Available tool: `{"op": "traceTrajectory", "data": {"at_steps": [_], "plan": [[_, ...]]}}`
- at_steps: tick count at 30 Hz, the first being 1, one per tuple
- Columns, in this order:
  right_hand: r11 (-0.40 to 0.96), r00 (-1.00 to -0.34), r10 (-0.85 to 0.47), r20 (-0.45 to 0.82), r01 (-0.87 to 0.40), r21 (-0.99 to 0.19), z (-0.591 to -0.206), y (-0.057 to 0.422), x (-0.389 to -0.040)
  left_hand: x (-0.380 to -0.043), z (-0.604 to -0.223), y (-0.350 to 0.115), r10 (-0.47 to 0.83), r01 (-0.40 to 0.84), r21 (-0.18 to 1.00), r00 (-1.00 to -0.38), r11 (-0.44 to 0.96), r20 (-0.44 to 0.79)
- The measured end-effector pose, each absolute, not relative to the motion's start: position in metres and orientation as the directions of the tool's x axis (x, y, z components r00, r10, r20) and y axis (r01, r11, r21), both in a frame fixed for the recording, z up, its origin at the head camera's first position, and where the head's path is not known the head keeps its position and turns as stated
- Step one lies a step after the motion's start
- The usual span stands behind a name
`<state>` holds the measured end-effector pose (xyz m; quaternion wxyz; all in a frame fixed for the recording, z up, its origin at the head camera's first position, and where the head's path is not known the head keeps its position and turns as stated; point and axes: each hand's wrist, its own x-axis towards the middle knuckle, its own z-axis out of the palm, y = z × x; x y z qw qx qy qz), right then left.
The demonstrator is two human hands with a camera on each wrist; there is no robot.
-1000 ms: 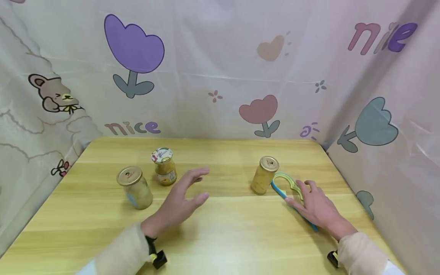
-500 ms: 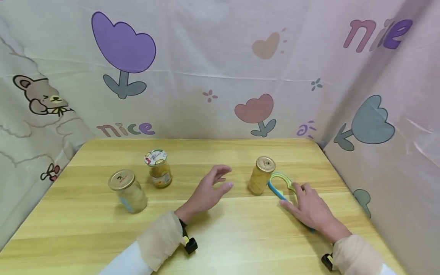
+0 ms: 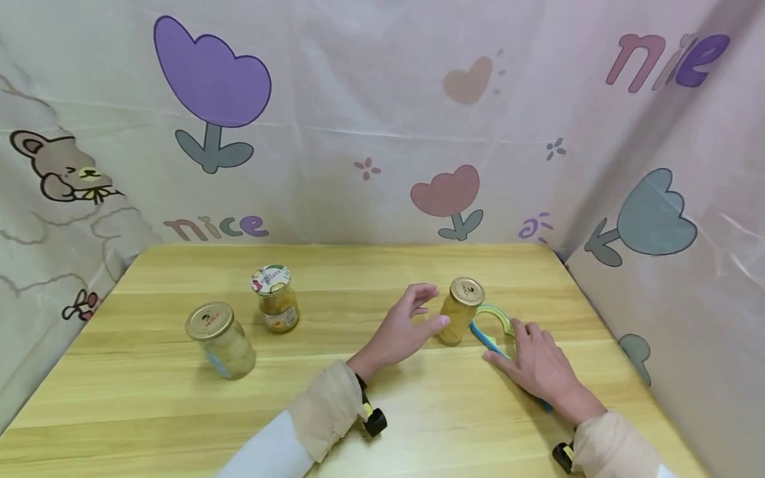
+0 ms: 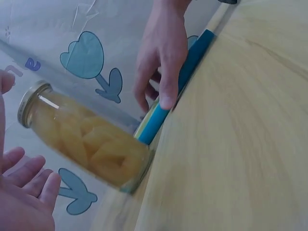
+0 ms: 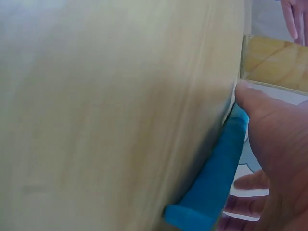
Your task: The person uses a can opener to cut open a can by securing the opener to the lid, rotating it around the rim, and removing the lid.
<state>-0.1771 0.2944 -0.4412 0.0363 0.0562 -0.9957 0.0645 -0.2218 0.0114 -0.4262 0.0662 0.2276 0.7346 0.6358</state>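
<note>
Head view, centre-right: left hand (image 3: 399, 332) gapes beside the glass jar (image 3: 459, 317), probably slick, best held mid-body; right hand (image 3: 542, 364) grips jar opener (image 3: 488, 340).

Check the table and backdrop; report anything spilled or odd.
No spill or damage shows: the patterned-lid jar, left gold-lidded jar and right gold-lidded jar stand upright, capped. Only the upper-right lettering on the curtain looks odd, its middle squashed, probably by a fold, unlike the clear "nice" at left.

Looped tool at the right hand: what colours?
The looped tool is blue and yellow-green; both show best in the head view.
</note>
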Motion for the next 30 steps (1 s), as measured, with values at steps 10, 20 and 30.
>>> {"op": "traceTrajectory", "data": {"at_steps": [10, 20, 30], "plan": [[0.987, -0.996, -0.074, 0.047, -0.080, -0.140, -0.439, 0.293, -0.183, -0.225, -0.420, 0.034, 0.423, 0.287, 0.955, -0.876, 0.070, 0.232], [0.987, -0.998, -0.061, -0.005, -0.060, -0.146, -0.437, 0.286, -0.194, -0.232, -0.427, 0.052, 0.361, 0.225, 0.963, -0.919, 0.146, 0.160], [0.992, -0.999, -0.048, -0.020, -0.045, -0.120, -0.437, 0.278, -0.203, -0.243, -0.431, 0.064, 0.342, 0.203, 0.967, -0.929, 0.156, 0.140]]}}
